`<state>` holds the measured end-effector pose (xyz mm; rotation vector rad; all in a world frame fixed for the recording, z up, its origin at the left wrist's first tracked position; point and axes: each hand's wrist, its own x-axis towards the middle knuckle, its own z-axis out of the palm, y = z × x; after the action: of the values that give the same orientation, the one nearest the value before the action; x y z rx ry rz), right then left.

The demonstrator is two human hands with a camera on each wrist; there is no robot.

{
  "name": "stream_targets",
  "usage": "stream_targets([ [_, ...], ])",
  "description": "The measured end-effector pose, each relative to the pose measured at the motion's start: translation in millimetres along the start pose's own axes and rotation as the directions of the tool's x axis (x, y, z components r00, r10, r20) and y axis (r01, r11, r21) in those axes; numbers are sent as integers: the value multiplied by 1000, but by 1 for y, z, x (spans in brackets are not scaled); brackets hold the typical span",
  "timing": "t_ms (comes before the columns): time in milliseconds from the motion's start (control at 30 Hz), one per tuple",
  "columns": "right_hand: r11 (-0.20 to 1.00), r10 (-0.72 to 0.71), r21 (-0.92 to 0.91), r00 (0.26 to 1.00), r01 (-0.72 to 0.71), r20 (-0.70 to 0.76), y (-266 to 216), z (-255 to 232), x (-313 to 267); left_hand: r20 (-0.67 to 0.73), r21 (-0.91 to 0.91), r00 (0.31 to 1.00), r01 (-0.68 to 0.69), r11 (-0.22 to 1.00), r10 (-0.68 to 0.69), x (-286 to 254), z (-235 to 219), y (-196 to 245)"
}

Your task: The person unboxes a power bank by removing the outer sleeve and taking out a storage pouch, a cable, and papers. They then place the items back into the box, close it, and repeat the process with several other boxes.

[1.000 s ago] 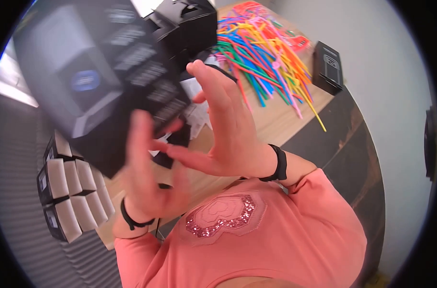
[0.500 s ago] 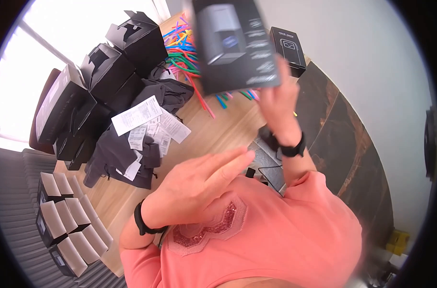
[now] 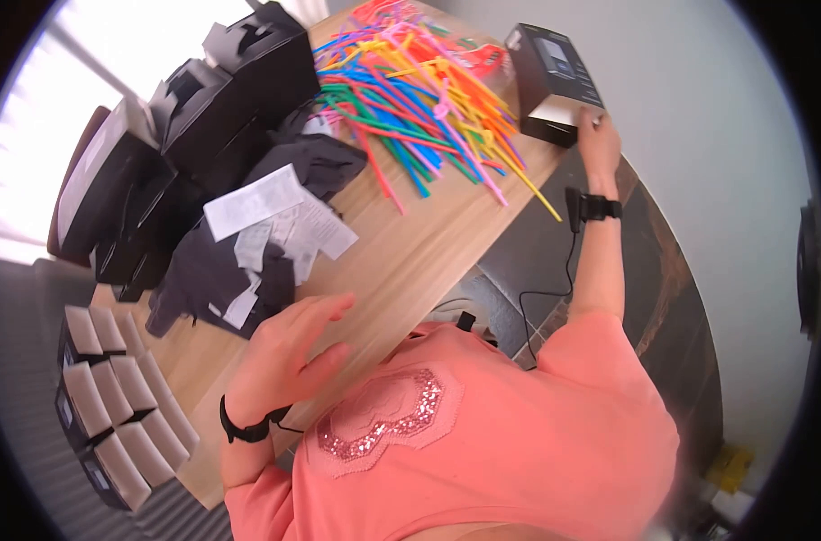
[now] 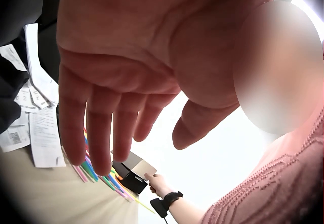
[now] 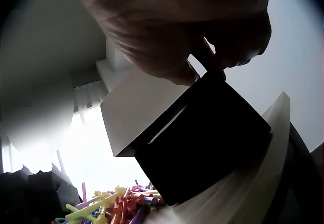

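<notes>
Gripping the black box (image 3: 555, 81) at the tabletop's (image 3: 428, 252) far corner beside the coloured straws (image 3: 419, 90), right hand (image 3: 598, 135) fingers were curled on it; left hand (image 3: 289, 352) hovered, fingers released.

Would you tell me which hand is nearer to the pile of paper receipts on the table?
Left. The left hand hovers open just below the paper receipts; the right hand is far across the table, gripping the black box.
</notes>
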<state>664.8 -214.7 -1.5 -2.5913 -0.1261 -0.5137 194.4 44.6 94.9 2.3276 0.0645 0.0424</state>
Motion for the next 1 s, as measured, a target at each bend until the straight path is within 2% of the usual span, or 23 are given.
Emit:
stream_targets([
  [33, 999, -22, -28, 1000, 22, -4, 8, 8, 3, 7, 12, 1000, 27, 1000, -27, -5, -1, -3],
  [67, 998, -52, 22, 998, 53, -39, 8, 11, 0, -17, 26, 998, 61, 998, -61, -10, -2, -6],
  [167, 993, -77, 83, 988, 89, -137, 3, 7, -1, -58, -28, 997, 50, 998, -52, -18, -1, -11],
  [200, 991, -85, 94, 987, 98, -134, 2, 6, 5, -65, -47, 995, 74, 996, -77, -21, -1, -11],
  [267, 968, -177, 153, 972, 201, -157, -1, -2, 11, -68, -64, 993, 95, 993, -99, -25, 0, -13],
  [300, 968, -174, 154, 972, 198, -156, -3, -4, 12, -89, -74, 991, 97, 993, -103, -28, 1, -14],
  [367, 938, -261, 168, 938, 302, -226, -29, -17, 12, -109, -88, 989, 95, 992, -104, -33, 3, -16],
  [433, 925, -283, 203, 938, 322, -199, -62, -27, 10, -133, -193, 974, 158, 969, -185, -40, 5, -20],
  [467, 910, -303, 239, 938, 338, -171, -79, -27, 6, -130, -196, 974, 156, 968, -184, -43, 7, -23],
  [500, 862, -398, 240, 889, 447, -226, -96, -22, 6, -172, -233, 965, 156, 960, -199, -45, 9, -26],
  [533, 819, -424, 314, 875, 480, -231, -117, -18, 2, -212, -269, 954, 153, 951, -213, -47, 11, -28],
  [633, 804, -491, 319, 863, 502, -122, -172, 2, -9, -256, -318, 937, 152, 936, -239, -50, 14, -31],
  [667, 778, -542, 307, 832, 549, -114, -183, 13, -13, -254, -318, 938, 147, 937, -233, -51, 15, -32],
  [767, 761, -568, 300, 814, 575, -120, -215, 32, -35, -308, -360, 921, 118, 926, -237, -55, 19, -35],
  [800, 775, -584, 279, 811, 567, -25, -223, 34, -41, -318, -358, 915, 128, 925, -250, -56, 19, -37],
  [833, 789, -592, 258, 803, 558, 72, -225, 36, -44, -327, -356, 907, 140, 924, -264, -58, 20, -38],
  [933, 740, -633, 325, 773, 589, 38, -213, 39, -53, -344, -350, 900, 142, 926, -268, -61, 20, -41],
  [1000, 776, -603, 262, 797, 573, 43, -198, 6, -59, -340, -361, 901, 141, 922, -271, -63, 21, -43],
])
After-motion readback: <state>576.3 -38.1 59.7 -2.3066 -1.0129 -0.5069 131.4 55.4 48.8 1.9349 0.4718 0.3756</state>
